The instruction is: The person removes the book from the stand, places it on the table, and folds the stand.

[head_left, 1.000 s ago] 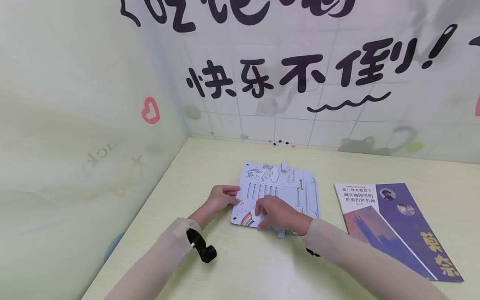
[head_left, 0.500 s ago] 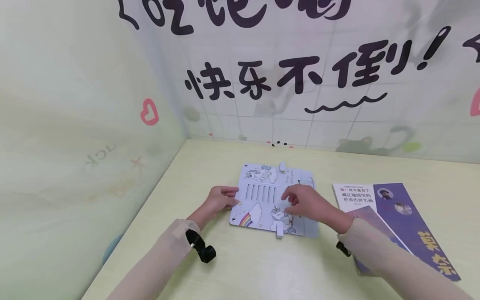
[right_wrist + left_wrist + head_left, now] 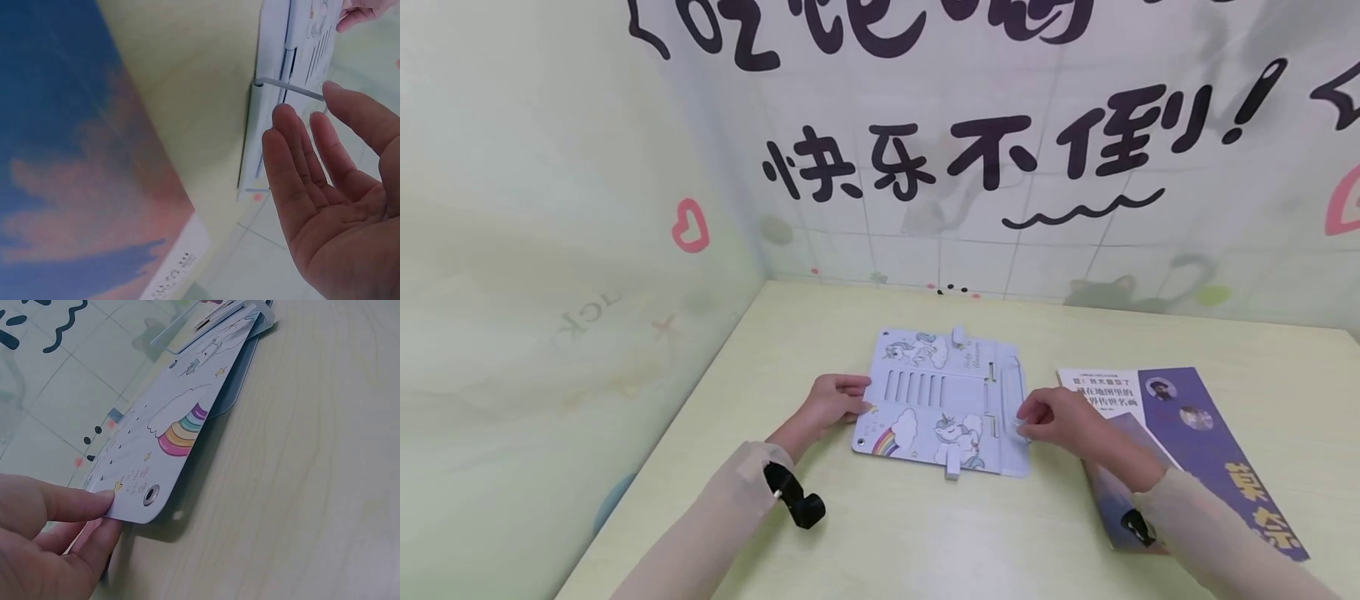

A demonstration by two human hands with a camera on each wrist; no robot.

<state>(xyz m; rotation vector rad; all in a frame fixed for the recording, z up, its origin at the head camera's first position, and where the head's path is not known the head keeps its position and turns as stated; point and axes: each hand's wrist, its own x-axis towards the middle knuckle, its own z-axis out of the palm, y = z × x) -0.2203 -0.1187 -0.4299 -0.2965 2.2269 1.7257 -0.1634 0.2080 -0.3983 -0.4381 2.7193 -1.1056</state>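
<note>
A pale lilac book stand (image 3: pixel 964 392) printed with unicorns and a rainbow lies on the table, its slotted panel facing up. My left hand (image 3: pixel 823 406) pinches its left edge, thumb on top and fingers beneath; the left wrist view shows that rainbow corner (image 3: pixel 181 431) raised over the table. At the opposite edge, my right hand (image 3: pixel 1060 418) has its fingertips curled at a thin grey wire bracket (image 3: pixel 290 89). The bracket stands out from the stand's edge and ends at the thumb and forefinger; its middle is hidden behind the fingers.
Beneath the right forearm lies a purple book (image 3: pixel 1187 433) with a painting on its cover. Small page clips (image 3: pixel 952 462) jut from the stand's near and far edges. A printed wall sheet (image 3: pixel 925 258) closes off the back of the table (image 3: pixel 910 533).
My right hand has moved right, from over the rainbow corner, across the unicorn print, to the stand's right edge. My left hand keeps its hold on the left edge.
</note>
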